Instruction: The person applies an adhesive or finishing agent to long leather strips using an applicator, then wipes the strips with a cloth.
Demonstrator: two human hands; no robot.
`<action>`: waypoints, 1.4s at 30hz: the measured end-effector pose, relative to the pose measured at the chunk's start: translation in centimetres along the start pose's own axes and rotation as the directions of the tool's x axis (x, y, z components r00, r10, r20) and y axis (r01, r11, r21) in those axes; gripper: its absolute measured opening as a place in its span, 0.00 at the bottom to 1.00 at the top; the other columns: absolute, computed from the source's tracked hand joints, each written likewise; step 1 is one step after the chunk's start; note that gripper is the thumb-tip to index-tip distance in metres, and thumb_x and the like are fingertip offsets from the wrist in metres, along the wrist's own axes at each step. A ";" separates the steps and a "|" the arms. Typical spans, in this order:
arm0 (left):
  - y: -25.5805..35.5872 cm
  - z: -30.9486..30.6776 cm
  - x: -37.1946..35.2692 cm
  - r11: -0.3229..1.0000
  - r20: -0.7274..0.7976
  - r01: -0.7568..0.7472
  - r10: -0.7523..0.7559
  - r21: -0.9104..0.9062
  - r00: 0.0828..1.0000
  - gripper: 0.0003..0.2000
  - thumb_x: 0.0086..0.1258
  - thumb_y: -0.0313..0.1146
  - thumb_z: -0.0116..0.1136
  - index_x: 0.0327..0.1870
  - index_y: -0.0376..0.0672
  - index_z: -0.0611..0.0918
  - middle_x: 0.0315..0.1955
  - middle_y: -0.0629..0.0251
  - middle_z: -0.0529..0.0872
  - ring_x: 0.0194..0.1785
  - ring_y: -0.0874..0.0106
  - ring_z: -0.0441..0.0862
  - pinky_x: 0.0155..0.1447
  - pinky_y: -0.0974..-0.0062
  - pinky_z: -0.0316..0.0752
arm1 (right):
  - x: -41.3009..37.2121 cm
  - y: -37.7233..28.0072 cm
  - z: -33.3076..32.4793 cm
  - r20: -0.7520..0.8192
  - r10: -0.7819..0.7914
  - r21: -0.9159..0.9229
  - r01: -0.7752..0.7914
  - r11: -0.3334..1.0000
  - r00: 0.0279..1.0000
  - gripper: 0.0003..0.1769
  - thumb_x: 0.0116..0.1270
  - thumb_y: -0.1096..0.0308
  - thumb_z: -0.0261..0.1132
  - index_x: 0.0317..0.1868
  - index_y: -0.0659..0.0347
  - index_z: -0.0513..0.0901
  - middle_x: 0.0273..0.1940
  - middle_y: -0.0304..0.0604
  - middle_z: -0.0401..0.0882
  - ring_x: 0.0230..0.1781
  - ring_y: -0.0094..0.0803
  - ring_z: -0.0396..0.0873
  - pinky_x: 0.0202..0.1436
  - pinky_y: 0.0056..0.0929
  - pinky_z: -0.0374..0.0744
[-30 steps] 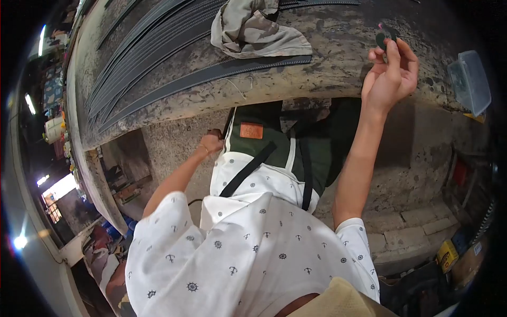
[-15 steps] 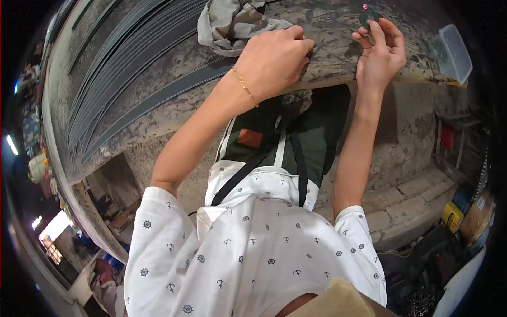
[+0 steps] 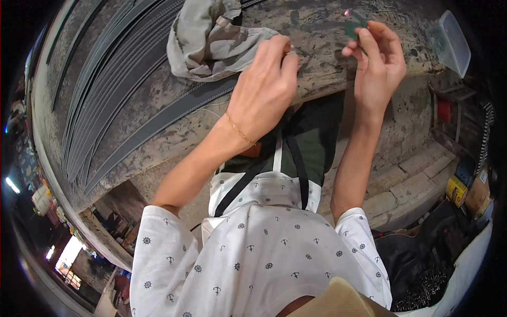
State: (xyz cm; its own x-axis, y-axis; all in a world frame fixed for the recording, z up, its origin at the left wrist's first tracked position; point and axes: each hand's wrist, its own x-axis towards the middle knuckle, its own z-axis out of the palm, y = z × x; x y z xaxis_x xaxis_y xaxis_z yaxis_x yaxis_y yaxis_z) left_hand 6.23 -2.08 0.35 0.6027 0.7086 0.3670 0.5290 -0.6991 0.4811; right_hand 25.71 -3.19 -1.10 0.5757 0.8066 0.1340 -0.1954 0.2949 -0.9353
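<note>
My left hand (image 3: 268, 87), with a thin gold bracelet at the wrist, is over the front edge of the stained workbench (image 3: 317, 68). Its fingers are curled together beside a crumpled grey cloth (image 3: 203, 50); what they pinch is hidden. Below the cloth, a dark grey strap (image 3: 158, 129) with pale edge stitching runs along the bench edge and passes behind that hand. To the right, my right hand (image 3: 377, 66) is raised, thumb and fingers closed on a small flat dark green piece (image 3: 353, 29). A bright pinkish spot shows at the piece's upper left.
Many long dark straps (image 3: 105, 79) lie side by side on the bench's left. A clear plastic box (image 3: 453, 45) stands at the right end. On the lower right are a yellow box (image 3: 456, 191), a cardboard box (image 3: 478, 193) and a dark bag (image 3: 417, 264).
My left hand has moved left and slightly down, its fingers now pointing more upward. The green piece has turned in my right hand and shifted left. The view has shifted a little.
</note>
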 end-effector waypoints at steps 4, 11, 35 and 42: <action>0.2 0.8 -0.7 0.998 -0.099 0.059 -0.062 -0.026 0.993 0.08 0.64 0.18 0.63 0.42 0.33 0.78 0.45 0.51 0.75 0.44 0.54 0.79 0.47 0.61 0.77 | -2.5 -1.1 0.1 0.096 0.030 -0.141 -0.016 0.990 0.995 0.09 0.70 0.79 0.66 0.49 0.70 0.80 0.37 0.42 0.82 0.29 0.23 0.81 0.31 0.23 0.81; 0.1 1.4 -0.9 0.994 -0.139 0.101 -0.105 -0.039 0.985 0.07 0.65 0.17 0.62 0.41 0.33 0.78 0.44 0.52 0.75 0.43 0.54 0.78 0.45 0.62 0.77 | -4.1 -2.0 0.5 0.171 0.111 -0.375 -0.040 0.926 0.979 0.11 0.68 0.80 0.67 0.50 0.69 0.82 0.40 0.38 0.83 0.40 0.20 0.80 0.43 0.17 0.78; 0.5 1.1 -0.2 0.993 -0.176 0.116 -0.112 0.012 0.978 0.08 0.56 0.20 0.66 0.35 0.36 0.82 0.39 0.60 0.81 0.36 0.62 0.83 0.40 0.68 0.79 | -4.0 -1.6 -0.4 0.234 0.166 -0.317 -0.086 0.945 0.958 0.10 0.66 0.82 0.68 0.47 0.68 0.83 0.36 0.34 0.83 0.32 0.15 0.76 0.35 0.14 0.75; 0.4 1.3 -0.3 0.986 -0.231 0.157 -0.167 -0.060 0.958 0.09 0.53 0.20 0.68 0.35 0.38 0.84 0.37 0.61 0.79 0.32 0.67 0.83 0.37 0.73 0.79 | -3.2 -1.5 0.4 0.322 0.044 -0.402 0.095 0.911 0.946 0.07 0.61 0.83 0.68 0.40 0.67 0.85 0.31 0.34 0.81 0.26 0.13 0.74 0.29 0.14 0.72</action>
State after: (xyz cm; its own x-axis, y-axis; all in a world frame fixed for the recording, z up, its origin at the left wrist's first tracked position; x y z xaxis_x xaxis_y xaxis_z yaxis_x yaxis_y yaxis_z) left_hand 7.02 -2.70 -0.64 0.3513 0.8178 0.4558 0.5800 -0.5722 0.5798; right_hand 23.82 -6.06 0.04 0.2807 0.9406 0.1911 0.1958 0.1388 -0.9708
